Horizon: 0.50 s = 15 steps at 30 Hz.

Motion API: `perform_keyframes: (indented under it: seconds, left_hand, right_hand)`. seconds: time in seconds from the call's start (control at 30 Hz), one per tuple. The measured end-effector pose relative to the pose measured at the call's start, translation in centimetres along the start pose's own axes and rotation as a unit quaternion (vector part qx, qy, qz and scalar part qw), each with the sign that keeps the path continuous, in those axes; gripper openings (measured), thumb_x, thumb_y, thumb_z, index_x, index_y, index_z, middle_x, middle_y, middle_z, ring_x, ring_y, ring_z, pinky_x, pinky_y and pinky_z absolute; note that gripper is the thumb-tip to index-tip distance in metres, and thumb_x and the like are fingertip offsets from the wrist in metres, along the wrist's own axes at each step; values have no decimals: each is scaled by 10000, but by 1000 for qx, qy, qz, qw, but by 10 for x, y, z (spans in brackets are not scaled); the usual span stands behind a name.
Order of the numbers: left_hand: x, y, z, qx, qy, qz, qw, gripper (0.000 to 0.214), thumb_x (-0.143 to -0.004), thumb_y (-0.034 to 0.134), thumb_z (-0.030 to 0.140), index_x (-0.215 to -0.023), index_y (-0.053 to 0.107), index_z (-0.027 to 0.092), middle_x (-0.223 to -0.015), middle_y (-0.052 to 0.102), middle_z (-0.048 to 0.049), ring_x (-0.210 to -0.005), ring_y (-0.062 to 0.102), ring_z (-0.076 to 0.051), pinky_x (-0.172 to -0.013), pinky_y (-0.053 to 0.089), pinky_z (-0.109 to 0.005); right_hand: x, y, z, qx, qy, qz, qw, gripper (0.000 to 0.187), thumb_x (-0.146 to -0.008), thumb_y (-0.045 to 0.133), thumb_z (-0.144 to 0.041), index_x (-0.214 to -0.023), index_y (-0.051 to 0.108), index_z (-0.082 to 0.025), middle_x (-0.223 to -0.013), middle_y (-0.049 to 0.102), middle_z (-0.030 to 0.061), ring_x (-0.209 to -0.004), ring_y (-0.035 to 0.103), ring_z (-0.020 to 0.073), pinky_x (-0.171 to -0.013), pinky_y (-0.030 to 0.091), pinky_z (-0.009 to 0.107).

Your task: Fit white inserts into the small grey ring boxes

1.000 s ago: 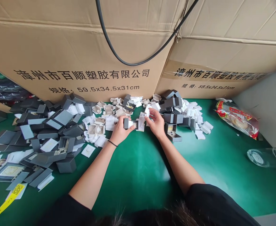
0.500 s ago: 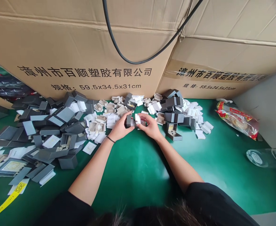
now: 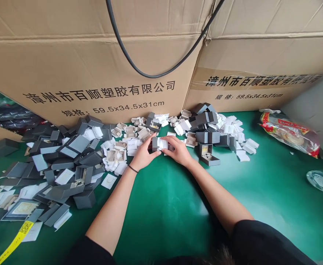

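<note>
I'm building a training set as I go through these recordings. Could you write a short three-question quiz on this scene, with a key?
1. The left hand holds: A) a drinking glass; B) a small grey box; C) a snack bag.
2. True or false: the yellow strip is at the picture's right edge.
3. Fill in: the dark wristband is worn on the person's ___ side.

Key: 1. B. 2. False; the yellow strip is at lower left. 3. left.
</note>
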State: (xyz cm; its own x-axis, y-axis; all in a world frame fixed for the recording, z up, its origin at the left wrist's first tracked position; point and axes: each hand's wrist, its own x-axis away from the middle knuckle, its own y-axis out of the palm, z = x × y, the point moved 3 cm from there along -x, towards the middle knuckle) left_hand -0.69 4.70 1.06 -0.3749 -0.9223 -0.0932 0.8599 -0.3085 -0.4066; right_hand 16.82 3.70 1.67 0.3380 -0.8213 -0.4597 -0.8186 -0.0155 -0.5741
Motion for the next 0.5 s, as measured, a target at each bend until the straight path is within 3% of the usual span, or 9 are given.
perform_keyframes:
  seconds: [0.17, 0.33, 0.5]
  left_hand:
    - [-3, -3, -1, 45, -5, -37, 998, 766, -730, 667, 275, -1411, 317, 253, -1487, 325, -80, -1292, 425, -254, -1034, 417, -378]
    - [-4, -5, -2, 63, -14, -41, 997, 746, -717, 690, 288, -1384, 356, 248, -1438, 395, -90, -1264, 456, -266, -1014, 436, -394]
    - [-5, -6, -2, 62, -11, -55, 996, 702, -706, 698, 275, -1341, 400, 245, -1402, 437, -87, -1242, 477, -269, -1005, 443, -402]
  right_hand:
    - [-1, -2, 3, -56, 56, -33, 996, 486, -760, 655, -304, -1222, 521, -231, -1143, 617, 68, -1010, 598, 221, -824, 514, 353]
    - [-1, -1, 4, -45, 78, -47, 995, 423, -749, 654, -285, -1153, 556, -207, -1095, 634, 65, -769, 609, 172, -676, 520, 315]
    - [3, -2, 5, -2, 26, -51, 998, 298, -808, 622, -326, -1076, 577, -205, -1104, 636, 81, -898, 610, 209, -738, 527, 351]
